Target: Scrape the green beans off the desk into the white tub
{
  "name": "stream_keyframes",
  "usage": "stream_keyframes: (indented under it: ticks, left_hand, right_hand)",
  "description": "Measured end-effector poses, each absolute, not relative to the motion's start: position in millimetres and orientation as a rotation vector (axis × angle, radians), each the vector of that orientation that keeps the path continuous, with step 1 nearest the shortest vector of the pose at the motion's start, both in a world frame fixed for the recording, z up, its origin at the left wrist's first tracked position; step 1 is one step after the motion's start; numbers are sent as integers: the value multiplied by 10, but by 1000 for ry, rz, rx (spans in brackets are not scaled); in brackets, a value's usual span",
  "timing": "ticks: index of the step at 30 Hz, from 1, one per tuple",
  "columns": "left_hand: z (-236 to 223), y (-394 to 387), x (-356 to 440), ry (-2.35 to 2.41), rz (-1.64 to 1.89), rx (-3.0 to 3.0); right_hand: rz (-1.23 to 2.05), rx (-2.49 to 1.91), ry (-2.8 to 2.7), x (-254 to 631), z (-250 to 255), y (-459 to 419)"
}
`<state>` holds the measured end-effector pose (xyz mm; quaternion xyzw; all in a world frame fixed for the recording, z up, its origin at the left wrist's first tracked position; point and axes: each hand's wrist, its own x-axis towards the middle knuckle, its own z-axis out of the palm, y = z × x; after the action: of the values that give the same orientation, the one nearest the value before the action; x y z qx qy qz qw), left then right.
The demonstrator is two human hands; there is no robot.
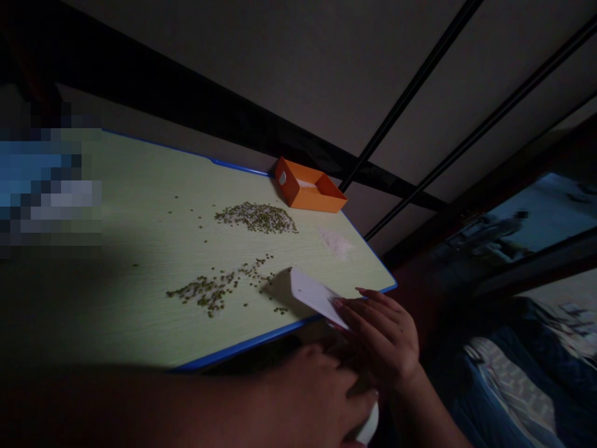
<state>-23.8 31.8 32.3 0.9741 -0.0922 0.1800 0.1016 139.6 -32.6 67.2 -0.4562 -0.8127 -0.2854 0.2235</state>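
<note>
My right hand [382,330] holds a flat white card-like piece [314,297] over the table's near edge, fingers along its top and thumb side hidden. In the lower middle, my left hand [317,386] reaches across from the left, its fingers curled around a white object [370,426] that is mostly hidden. Just left of the card lies a loose scatter of small green beans [214,292] mixed with whitish grains. Behind it is a denser bean heap [259,218]. A small patch of white grains [334,242] lies to the right.
An orange open box [314,196] with something white inside stands at the table's far edge. The pale green table [163,242] has a blue rim. A dark-striped wall rises behind. Dark blue fabric [508,386] lies at right; a pixelated patch covers the left.
</note>
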Motion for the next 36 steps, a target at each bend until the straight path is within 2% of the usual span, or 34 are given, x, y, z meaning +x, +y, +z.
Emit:
stream_keyframes:
  ticks: [24, 36]
  left_hand:
    - [298, 302, -226, -281, 634, 2849]
    - [339, 293, -248, -277, 559, 2848]
  right_hand:
    - [-778, -1222, -2311, 1275, 788, -433]
    - [-786, -1261, -2211, 1281, 776, -388]
